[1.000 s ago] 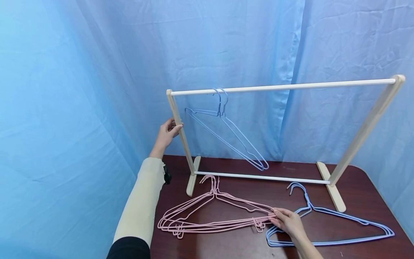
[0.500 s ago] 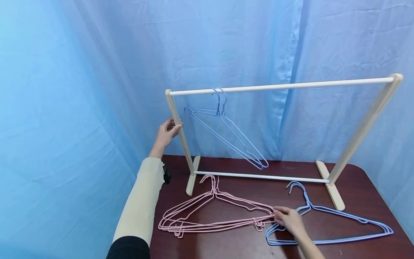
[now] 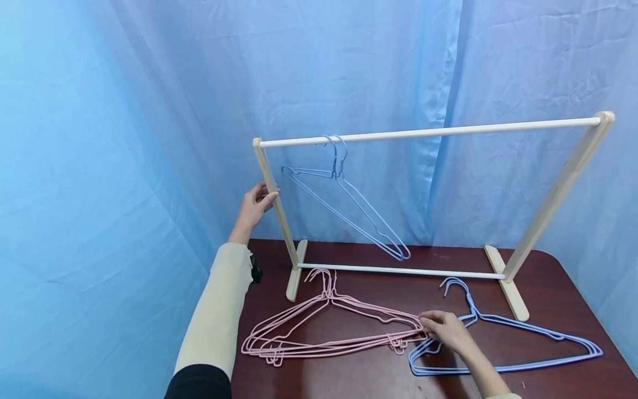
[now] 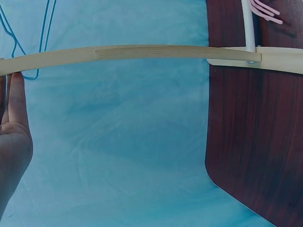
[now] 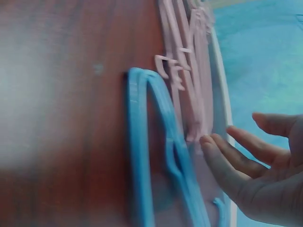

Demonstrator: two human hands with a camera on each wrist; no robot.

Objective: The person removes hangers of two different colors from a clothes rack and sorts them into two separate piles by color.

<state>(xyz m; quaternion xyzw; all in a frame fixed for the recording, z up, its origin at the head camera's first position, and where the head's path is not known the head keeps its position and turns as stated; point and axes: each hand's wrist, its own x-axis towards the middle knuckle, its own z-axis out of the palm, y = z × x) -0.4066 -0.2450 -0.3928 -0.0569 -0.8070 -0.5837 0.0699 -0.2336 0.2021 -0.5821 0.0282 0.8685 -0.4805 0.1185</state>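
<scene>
My left hand [image 3: 254,208] grips the left wooden upright [image 3: 284,228] of a small clothes rack, fingers behind it and thumb in front. In the left wrist view only part of that hand shows against the post. My right hand [image 3: 447,331] is at the right end of a stack of pink hangers [image 3: 327,291] lying flat on the table. The right wrist view shows its fingers [image 5: 227,168] extended and spread, the tips at the hangers' ends; contact is unclear. Beneath and beside that hand lie several blue hangers [image 3: 528,366].
Two blue hangers [image 3: 334,163] hang from the rack's white top rail [image 3: 428,133], near its left end. A lower white rail [image 3: 399,270] joins the wooden feet. The dark red-brown table [image 3: 369,382] has blue curtains [image 3: 149,166] behind and to the left.
My right hand has drawn slightly up and its fingers have loosened from the pink hangers' end. The left hand keeps its hold on the upright. The view has shifted slightly.
</scene>
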